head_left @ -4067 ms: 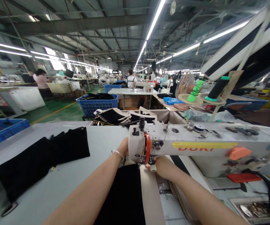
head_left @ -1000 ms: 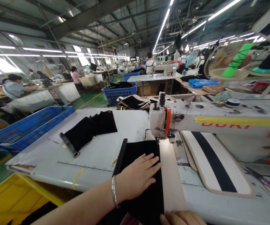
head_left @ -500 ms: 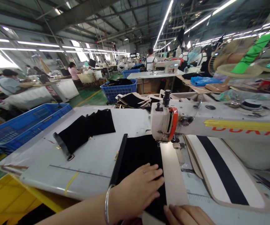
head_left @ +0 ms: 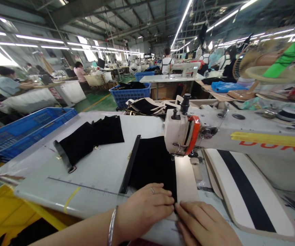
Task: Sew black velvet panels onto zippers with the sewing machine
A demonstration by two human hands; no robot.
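Here's the counter (head_left: 98, 160), machine (head_left: 221, 132) upon it, black cloth (head_left: 152, 164) lying by the machine's head. At its near edge, left hand (head_left: 143, 212) rests unclenched, fingers extended; right hand (head_left: 205, 222) touches the beige strip (head_left: 187, 177), whether gripping, can't tell.

The black panel (head_left: 153, 160) loses its 1 o'clock corner behind the sewing machine (head_left: 178, 131); the left hand (head_left: 146, 210) hides part of its 6 o'clock end. The frame cuts off the right hand (head_left: 206, 222) at 5 o'clock, the machine at 3, the green cone (head_left: 288, 56) at 2. The ruler's (head_left: 85, 186) figures, toward 8, are illegibly small.
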